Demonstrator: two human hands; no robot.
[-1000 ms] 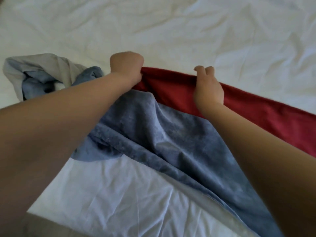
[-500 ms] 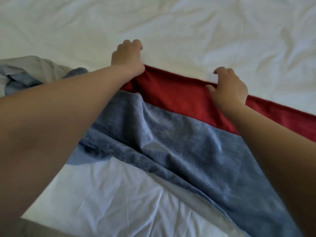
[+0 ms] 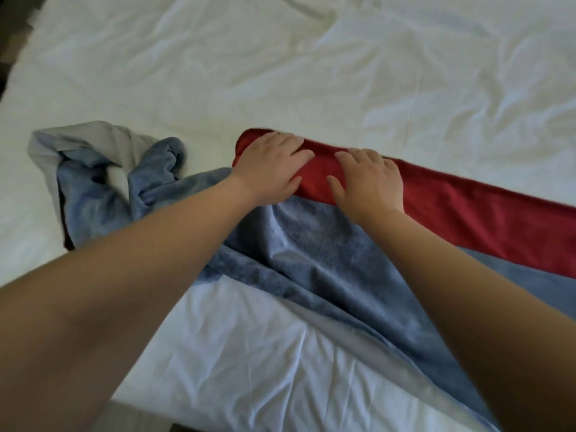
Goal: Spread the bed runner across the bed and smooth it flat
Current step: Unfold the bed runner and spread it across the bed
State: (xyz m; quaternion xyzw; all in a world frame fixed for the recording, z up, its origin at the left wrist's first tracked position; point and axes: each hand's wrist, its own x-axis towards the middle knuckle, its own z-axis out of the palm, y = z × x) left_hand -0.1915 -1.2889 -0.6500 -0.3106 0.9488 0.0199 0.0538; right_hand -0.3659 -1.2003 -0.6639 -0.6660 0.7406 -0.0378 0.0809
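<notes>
The bed runner (image 3: 336, 254) is a long cloth, blue-grey with a red band (image 3: 467, 213) along its far side. It lies across the white bed (image 3: 280, 73), flat toward the right. Its left end (image 3: 103, 169) is bunched and twisted, showing a pale grey underside. My left hand (image 3: 271, 165) lies flat, fingers spread, on the left end of the red band. My right hand (image 3: 369, 179) lies flat on the red band just to the right of it. Neither hand grips the cloth.
The white sheet is wrinkled all over, with wide bare sheet beyond the runner. The bed's near edge (image 3: 149, 410) runs along the bottom left, with dark floor (image 3: 137, 422) below it. A dark floor strip (image 3: 9, 32) shows at the top left corner.
Both hands let go of the red far edge they were pinching and now rest flat on the red band, closer together. The view shifted, showing more of the bunched left end.
</notes>
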